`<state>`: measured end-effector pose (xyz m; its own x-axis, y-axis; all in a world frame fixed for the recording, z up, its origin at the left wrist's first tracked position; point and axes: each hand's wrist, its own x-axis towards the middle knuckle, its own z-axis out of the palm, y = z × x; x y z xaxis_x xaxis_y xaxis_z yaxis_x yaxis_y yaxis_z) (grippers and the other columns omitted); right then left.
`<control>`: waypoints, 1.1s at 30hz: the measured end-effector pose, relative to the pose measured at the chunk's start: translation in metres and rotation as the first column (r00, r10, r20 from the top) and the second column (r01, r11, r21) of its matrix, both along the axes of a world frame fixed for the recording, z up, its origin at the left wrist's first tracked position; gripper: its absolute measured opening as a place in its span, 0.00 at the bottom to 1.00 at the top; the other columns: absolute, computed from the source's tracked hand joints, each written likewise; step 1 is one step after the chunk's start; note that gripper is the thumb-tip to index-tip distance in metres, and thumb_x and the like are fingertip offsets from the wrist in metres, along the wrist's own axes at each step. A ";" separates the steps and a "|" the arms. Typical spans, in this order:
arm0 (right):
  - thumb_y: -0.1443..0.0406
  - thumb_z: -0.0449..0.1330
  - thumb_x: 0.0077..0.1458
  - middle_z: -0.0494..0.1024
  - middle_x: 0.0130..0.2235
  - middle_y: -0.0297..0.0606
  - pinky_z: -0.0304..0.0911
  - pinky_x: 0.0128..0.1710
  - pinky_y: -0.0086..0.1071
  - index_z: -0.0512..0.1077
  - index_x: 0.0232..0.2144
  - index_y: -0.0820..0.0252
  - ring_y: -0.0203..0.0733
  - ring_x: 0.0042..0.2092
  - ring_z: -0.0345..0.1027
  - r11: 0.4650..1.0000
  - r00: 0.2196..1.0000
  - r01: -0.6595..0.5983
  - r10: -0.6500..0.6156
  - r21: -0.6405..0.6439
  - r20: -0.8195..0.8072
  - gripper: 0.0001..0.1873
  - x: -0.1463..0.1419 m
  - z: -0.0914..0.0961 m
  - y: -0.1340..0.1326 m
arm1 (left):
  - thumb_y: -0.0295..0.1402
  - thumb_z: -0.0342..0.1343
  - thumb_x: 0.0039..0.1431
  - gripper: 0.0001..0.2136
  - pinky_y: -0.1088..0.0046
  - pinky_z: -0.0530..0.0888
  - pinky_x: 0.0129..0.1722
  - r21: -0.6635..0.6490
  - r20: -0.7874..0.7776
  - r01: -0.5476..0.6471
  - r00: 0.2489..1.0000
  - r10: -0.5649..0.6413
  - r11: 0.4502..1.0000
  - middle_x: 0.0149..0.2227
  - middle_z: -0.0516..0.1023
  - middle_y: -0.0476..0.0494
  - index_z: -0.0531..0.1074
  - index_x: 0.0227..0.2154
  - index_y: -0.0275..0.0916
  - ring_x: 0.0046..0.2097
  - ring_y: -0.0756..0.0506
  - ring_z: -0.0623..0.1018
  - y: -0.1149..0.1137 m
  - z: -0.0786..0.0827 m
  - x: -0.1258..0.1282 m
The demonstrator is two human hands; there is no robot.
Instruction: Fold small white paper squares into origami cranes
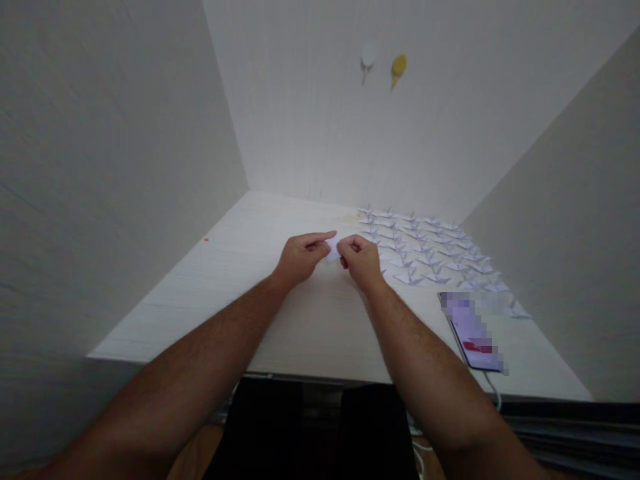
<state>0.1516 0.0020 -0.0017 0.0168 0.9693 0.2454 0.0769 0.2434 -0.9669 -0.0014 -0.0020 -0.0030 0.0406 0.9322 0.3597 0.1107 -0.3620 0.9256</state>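
Both my hands meet over the middle of a pale wooden desk (260, 293). My left hand (300, 257) pinches one side of a small white folded paper (334, 249), index finger stretched along it. My right hand (360, 260) is curled closed on the paper's other side. Most of the paper is hidden between my fingers. To the right, several folded white paper cranes (425, 250) lie in rows on the desk.
A phone (475, 333) with a lit screen lies near the desk's front right corner, a cable running off the edge. White walls close in left, back and right. Two small hooks, one white (368, 59) and one yellow (399, 67), hang on the back wall.
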 end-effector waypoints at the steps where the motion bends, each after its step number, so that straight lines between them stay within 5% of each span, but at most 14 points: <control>1: 0.61 0.61 0.46 0.67 0.15 0.27 0.51 0.19 0.25 0.70 0.22 0.60 0.30 0.18 0.56 1.000 1.000 -0.008 0.008 0.002 -0.009 0.08 0.000 0.000 0.000 | 0.34 0.62 0.50 0.18 0.76 0.63 0.25 0.006 -0.005 -0.004 1.000 0.004 1.000 0.25 0.76 0.49 0.79 0.45 0.36 0.25 0.53 0.66 0.000 -0.001 0.000; 5: 0.60 0.61 0.47 0.67 0.16 0.27 0.51 0.19 0.25 0.69 0.23 0.60 0.30 0.18 0.57 1.000 1.000 -0.029 0.029 0.005 -0.007 0.09 0.001 -0.001 0.000 | 0.34 0.63 0.49 0.17 0.74 0.67 0.29 0.006 0.009 0.003 1.000 -0.003 1.000 0.30 0.79 0.45 0.80 0.43 0.37 0.29 0.51 0.71 0.000 0.001 0.000; 9: 0.59 0.60 0.49 0.67 0.17 0.27 0.53 0.20 0.25 0.70 0.24 0.60 0.30 0.19 0.57 0.997 0.998 -0.058 0.057 0.045 0.032 0.10 0.001 -0.002 0.001 | 0.37 0.64 0.47 0.17 0.76 0.60 0.22 -0.124 0.187 -0.008 0.982 0.032 0.992 0.20 0.71 0.51 0.80 0.41 0.36 0.22 0.53 0.64 0.001 0.003 0.002; 14: 0.58 0.61 0.48 0.67 0.17 0.28 0.54 0.20 0.26 0.70 0.24 0.60 0.30 0.19 0.57 0.993 0.994 -0.085 0.079 0.076 0.079 0.10 0.000 -0.003 0.000 | 0.37 0.67 0.42 0.11 0.78 0.56 0.19 -0.321 0.380 0.182 0.924 -0.050 0.930 0.17 0.67 0.51 0.76 0.24 0.35 0.20 0.55 0.63 0.005 0.001 0.001; 21: 0.59 0.62 0.46 0.70 0.20 0.29 0.56 0.21 0.26 0.71 0.26 0.60 0.31 0.21 0.60 0.998 0.996 -0.052 0.049 0.038 0.071 0.10 0.000 -0.003 0.000 | 0.37 0.68 0.42 0.11 0.77 0.61 0.20 -0.318 0.358 0.248 0.925 -0.127 0.915 0.20 0.71 0.50 0.74 0.23 0.36 0.21 0.54 0.67 0.007 -0.001 -0.005; 33: 0.60 0.61 0.45 0.70 0.21 0.30 0.58 0.21 0.26 0.70 0.24 0.59 0.32 0.22 0.61 0.999 0.993 -0.018 0.014 0.033 0.116 0.09 0.000 -0.002 0.001 | 0.36 0.66 0.43 0.09 0.73 0.67 0.25 -0.261 0.241 0.154 0.966 -0.090 0.953 0.22 0.75 0.47 0.75 0.23 0.35 0.23 0.52 0.71 0.006 0.000 -0.004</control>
<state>0.1512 0.0026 -0.0039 -0.0289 0.9603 0.2774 0.1837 0.2778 -0.9429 -0.0057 0.0038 -0.0029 0.1086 0.9887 0.1031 -0.1401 -0.0874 0.9863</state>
